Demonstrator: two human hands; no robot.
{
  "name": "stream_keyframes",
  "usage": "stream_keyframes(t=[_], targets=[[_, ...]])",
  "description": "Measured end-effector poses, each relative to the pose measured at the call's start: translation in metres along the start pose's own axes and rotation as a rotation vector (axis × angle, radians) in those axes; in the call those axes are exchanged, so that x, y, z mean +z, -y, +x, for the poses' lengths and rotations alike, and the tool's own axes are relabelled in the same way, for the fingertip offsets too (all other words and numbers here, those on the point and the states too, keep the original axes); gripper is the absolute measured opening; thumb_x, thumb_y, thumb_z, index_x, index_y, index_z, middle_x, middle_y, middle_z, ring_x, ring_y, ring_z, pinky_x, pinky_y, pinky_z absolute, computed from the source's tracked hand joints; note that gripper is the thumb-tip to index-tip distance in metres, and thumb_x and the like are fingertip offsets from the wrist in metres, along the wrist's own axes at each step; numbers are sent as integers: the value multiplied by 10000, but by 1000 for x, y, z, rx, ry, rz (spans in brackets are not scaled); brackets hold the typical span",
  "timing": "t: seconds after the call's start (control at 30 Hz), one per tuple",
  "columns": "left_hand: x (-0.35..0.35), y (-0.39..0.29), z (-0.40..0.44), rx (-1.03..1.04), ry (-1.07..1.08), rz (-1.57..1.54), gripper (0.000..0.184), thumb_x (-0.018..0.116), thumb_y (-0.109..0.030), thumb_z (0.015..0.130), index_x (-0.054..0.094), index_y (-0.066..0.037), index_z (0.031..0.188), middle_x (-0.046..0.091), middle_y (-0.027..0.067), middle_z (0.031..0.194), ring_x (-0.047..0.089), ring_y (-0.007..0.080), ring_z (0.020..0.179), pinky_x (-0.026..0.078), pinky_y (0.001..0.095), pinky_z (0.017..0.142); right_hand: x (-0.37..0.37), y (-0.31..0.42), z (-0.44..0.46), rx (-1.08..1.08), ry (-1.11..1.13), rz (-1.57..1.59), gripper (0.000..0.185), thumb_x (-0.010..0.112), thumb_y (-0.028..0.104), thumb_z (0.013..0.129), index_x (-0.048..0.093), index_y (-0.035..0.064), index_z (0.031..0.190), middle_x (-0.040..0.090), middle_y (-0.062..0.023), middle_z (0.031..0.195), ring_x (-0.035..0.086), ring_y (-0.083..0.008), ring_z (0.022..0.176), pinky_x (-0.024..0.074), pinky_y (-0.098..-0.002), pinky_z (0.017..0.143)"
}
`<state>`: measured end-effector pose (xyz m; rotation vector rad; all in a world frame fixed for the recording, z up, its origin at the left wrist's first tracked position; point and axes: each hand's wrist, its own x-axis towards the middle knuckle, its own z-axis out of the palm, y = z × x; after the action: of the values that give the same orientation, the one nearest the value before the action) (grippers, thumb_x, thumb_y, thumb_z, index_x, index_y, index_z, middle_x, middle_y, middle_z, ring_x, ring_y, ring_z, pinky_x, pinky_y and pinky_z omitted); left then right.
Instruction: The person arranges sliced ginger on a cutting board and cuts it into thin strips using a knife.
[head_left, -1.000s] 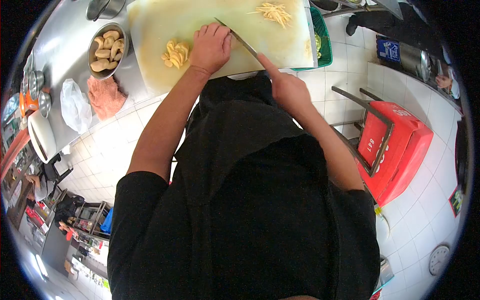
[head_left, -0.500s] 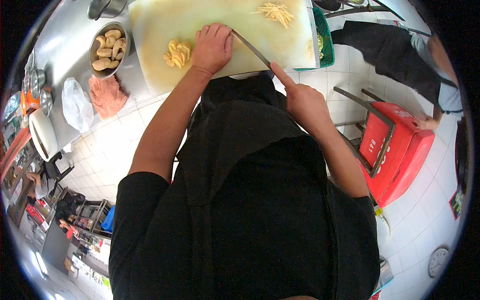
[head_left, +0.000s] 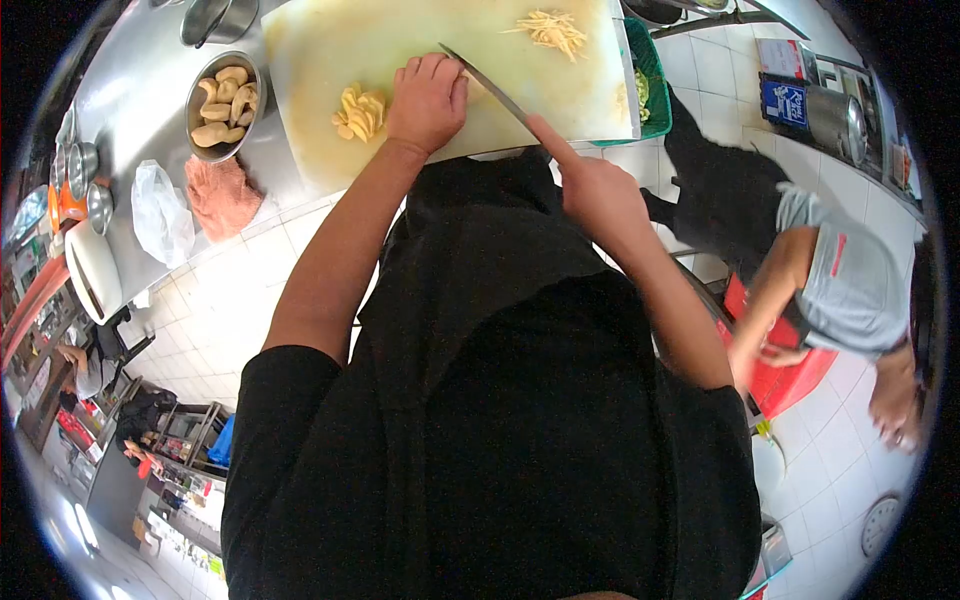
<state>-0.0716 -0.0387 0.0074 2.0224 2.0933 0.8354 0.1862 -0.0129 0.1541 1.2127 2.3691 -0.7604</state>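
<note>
My right hand grips a kitchen knife, index finger stretched along it, its blade slanting over a pale cutting board. Beside the blade, my left hand rests on the board with its fingers curled down and together. Whatever lies beneath those fingers is hidden. Close to its left is a small pile of pale yellow slices that look like ginger. Thin yellow shreds lie at the board's far right.
On the steel counter stand a metal bowl of peeled root pieces, an orange cloth and a plastic bag. A green basket sits beside the board. At right, a co-worker bends over a red box.
The knife tip has shifted slightly left and up, past my left fingertips. My right hand has moved a little left. The co-worker has come further into view, bending over the red box.
</note>
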Motion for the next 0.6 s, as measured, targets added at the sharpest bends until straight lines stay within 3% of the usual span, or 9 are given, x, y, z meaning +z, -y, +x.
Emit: stream_keyframes(t=[0.13,0.33,0.37,0.43,0.47,0.5,0.6], targets=[[-3,-1,0,-6,9,-27,202,641,-221,962,640,-101,1124,652,128,1181,594,362,1113,463,511,939,-3,-1,-11,-1,25,-30,909,567,51,900,238,387,1678,737,-251,864,744,-417,774,580,-554,687],[3,2,4,-12,5,-10,153,606,-223,955,651,-85,1004,649,158,1016,614,382,986,470,536,868,49,-10,38,-22,-94,65,888,537,36,916,247,392,1675,746,-254,907,747,-430,803,582,-566,701],[1,3,5,-32,124,23,163,615,-212,941,668,-78,1018,659,169,1002,622,402,982,477,536,891,47,-8,38,-22,-95,84,732,510,79,1007,308,346,1658,730,-264,892,723,-447,762,553,-564,673],[-1,2,6,-90,307,95,205,619,-202,917,679,-68,1059,665,194,1030,623,423,1005,482,545,930,47,-10,35,-28,-77,125,744,509,63,995,329,355,1655,725,-260,886,716,-435,729,547,-572,651],[2,1,-1,-74,209,85,225,609,-202,924,670,-61,1087,653,216,1068,611,432,1041,474,562,935,51,-11,35,-37,-117,91,766,525,56,981,334,363,1655,721,-255,859,712,-434,715,547,-567,646],[2,2,1,-96,241,47,256,610,-220,932,658,-53,1120,641,233,1104,596,442,1078,467,568,941,58,-16,39,-63,-150,88,805,547,51,958,318,370,1661,723,-249,846,717,-431,719,549,-565,643],[-1,0,-2,3,-10,-50,210,631,-194,943,624,-58,1102,632,190,1099,592,404,1053,460,530,935,37,-5,33,-50,-87,115,870,572,41,917,285,368,1671,724,-232,809,727,-425,728,558,-558,646]])
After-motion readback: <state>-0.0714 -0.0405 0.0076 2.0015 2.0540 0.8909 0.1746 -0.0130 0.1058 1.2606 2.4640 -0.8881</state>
